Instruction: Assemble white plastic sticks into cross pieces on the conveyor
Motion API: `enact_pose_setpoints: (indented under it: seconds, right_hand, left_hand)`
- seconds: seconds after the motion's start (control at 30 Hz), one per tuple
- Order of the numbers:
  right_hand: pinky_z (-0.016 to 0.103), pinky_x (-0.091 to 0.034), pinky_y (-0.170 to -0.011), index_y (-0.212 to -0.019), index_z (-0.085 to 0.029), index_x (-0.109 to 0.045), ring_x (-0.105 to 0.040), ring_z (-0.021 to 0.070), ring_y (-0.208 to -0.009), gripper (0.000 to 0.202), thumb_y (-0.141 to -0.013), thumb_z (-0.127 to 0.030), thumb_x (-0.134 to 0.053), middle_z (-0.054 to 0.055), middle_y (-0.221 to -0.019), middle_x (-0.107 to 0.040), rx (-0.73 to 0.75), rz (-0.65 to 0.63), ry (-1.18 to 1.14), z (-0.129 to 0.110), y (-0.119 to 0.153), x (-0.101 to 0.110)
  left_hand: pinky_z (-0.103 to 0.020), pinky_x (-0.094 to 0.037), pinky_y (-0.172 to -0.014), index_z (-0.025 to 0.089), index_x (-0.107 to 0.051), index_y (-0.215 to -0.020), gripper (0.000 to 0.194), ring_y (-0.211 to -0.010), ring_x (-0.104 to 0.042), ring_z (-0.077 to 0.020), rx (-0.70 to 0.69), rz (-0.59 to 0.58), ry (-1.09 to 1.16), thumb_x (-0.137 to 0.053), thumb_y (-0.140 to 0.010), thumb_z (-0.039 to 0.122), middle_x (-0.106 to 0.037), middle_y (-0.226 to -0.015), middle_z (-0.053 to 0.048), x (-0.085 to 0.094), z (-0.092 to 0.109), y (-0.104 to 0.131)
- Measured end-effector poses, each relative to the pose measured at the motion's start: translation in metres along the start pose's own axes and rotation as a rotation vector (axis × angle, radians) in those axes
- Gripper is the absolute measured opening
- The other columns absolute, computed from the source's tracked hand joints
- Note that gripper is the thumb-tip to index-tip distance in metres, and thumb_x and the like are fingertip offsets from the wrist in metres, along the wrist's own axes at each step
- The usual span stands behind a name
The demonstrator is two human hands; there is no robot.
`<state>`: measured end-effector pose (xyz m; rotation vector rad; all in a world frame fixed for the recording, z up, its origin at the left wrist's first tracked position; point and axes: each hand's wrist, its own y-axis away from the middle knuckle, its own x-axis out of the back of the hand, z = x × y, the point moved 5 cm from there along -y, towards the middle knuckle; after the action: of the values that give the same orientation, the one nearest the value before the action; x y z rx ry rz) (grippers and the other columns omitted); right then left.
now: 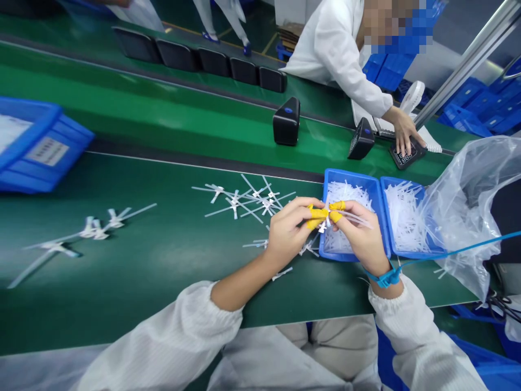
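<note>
White connector (323, 227) handled with thin tubes (357, 218)

The connector is held where the fingertips of both hands meet, raised in front of the left blue bin (334, 257). From the pose, the step in hand is judged to be the fitting of a tube to the connector; whether the tube is fully seated cannot be told, as the joint is covered by the fingers. For such a step, a firm pinch on the connector and a straight push along the tube seem to be called for.

The left hand (287, 231) is closed to a narrow pinch, and the connector is gripped at its covered fingertips. The right hand (362, 231) is likewise drawn to a narrow pinch, with the thin tubes held between thumb and finger and their free ends trailed across the palm side. Yellow finger covers (318, 213) are worn on both hands.

More loose tubes are held in the right blue bin (411, 253). Tubed pieces (267, 204) are scattered on the green bench (163, 293) just beyond the left hand.
</note>
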<state>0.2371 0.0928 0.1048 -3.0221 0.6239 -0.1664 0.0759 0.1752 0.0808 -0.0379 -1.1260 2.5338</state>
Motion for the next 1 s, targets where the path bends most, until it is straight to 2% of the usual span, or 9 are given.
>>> enact_pose_setpoints:
  seconds: [0.13,0.3,0.47,0.6,0.73,0.9,1.0]
  right_hand:
    - [0.033,-0.066,-0.074,-0.099,-0.023,-0.079,-0.075,0.0192,-0.077,0.026,-0.09,-0.047,-0.086,0.003,-0.093,-0.083,-0.019,-0.007,-0.008,0.001,-0.001,0.001]
    - [0.032,-0.063,-0.072,-0.097,-0.022,-0.08,-0.073,0.0175,-0.073,0.023,-0.091,-0.043,-0.087,0.003,-0.09,-0.083,-0.008,-0.025,-0.05,0.002,0.0,0.0]
    - [0.031,-0.061,-0.072,-0.095,-0.022,-0.081,-0.072,0.0167,-0.072,0.02,-0.092,-0.04,-0.087,0.001,-0.084,-0.08,0.005,-0.018,-0.031,0.002,0.0,0.001]
    - [0.03,-0.061,-0.071,-0.097,-0.022,-0.082,-0.072,0.0167,-0.073,0.018,-0.092,-0.039,-0.087,0.001,-0.085,-0.08,0.009,-0.029,-0.025,0.001,0.0,0.001]
    - [0.031,-0.063,-0.071,-0.098,-0.022,-0.082,-0.073,0.0177,-0.074,0.023,-0.091,-0.043,-0.087,0.003,-0.088,-0.081,-0.002,-0.038,-0.051,0.001,-0.001,0.0]
    - [0.029,-0.064,-0.07,-0.1,-0.021,-0.082,-0.075,0.0181,-0.077,0.02,-0.091,-0.039,-0.086,0.004,-0.088,-0.083,0.011,-0.019,-0.072,0.004,-0.002,0.0]
    - [0.03,-0.064,-0.07,-0.101,-0.021,-0.081,-0.076,0.0183,-0.077,0.019,-0.092,-0.038,-0.085,0.004,-0.088,-0.082,0.019,-0.011,-0.055,0.006,-0.001,0.0]
  left_hand:
    - [-0.033,-0.064,-0.089,0.023,-0.084,-0.098,0.008,-0.099,-0.079,-0.0205,0.048,0.002,0.026,-0.078,-0.104,0.025,-0.084,-0.109,-0.007,-0.002,-0.002,0.001]
    - [-0.028,-0.064,-0.082,0.022,-0.083,-0.107,0.008,-0.095,-0.078,-0.0194,0.158,0.034,0.063,-0.08,-0.103,0.029,-0.082,-0.105,-0.007,-0.003,-0.009,0.003]
    - [-0.031,-0.065,-0.087,0.022,-0.084,-0.109,0.009,-0.101,-0.079,-0.0206,0.125,-0.035,0.022,-0.078,-0.104,0.026,-0.083,-0.112,-0.009,-0.003,-0.01,0.003]
    - [-0.03,-0.065,-0.082,0.022,-0.085,-0.107,0.008,-0.097,-0.078,-0.0202,0.171,-0.039,0.054,-0.079,-0.103,0.026,-0.083,-0.108,-0.009,-0.003,-0.014,0.005]
    - [-0.026,-0.064,-0.073,0.021,-0.086,-0.102,0.008,-0.088,-0.078,-0.0187,0.319,0.008,0.194,-0.083,-0.098,0.027,-0.082,-0.102,-0.007,-0.007,-0.022,0.007]
    - [-0.026,-0.064,-0.066,0.019,-0.085,-0.095,0.015,-0.077,-0.076,-0.0174,0.55,0.048,0.365,-0.089,-0.089,0.032,-0.081,-0.097,-0.006,-0.013,-0.03,0.01]
    - [-0.027,-0.064,-0.065,0.018,-0.085,-0.093,0.018,-0.073,-0.075,-0.0174,0.642,0.047,0.418,-0.091,-0.085,0.033,-0.082,-0.093,-0.006,-0.014,-0.03,0.01]
